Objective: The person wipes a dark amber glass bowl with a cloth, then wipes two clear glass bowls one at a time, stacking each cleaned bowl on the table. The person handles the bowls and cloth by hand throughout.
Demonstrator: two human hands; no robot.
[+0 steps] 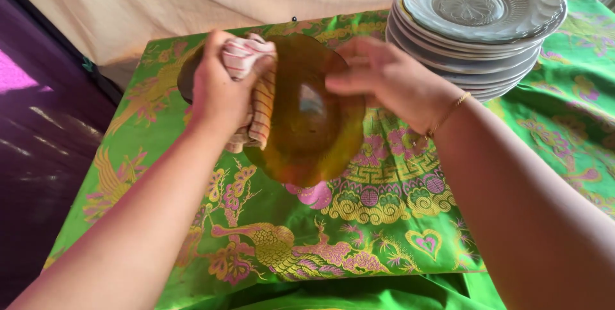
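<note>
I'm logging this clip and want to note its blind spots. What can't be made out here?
Head view, the only one:
- Left hand: palm and fingers hidden by the striped cloth it presses on the amber plate.
- Right hand: blurred, so its grip on the plate's rim is unclear.
- Stack of clear glass plates: cut off by the top edge; count uncertain.
- Green patterned tablecloth: hides the table beneath.

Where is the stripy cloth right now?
In the head view, the red-and-cream striped cloth is bunched in the left hand, pressed against the amber see-through glass plate that the right hand steadies, above the green patterned tablecloth.
</note>
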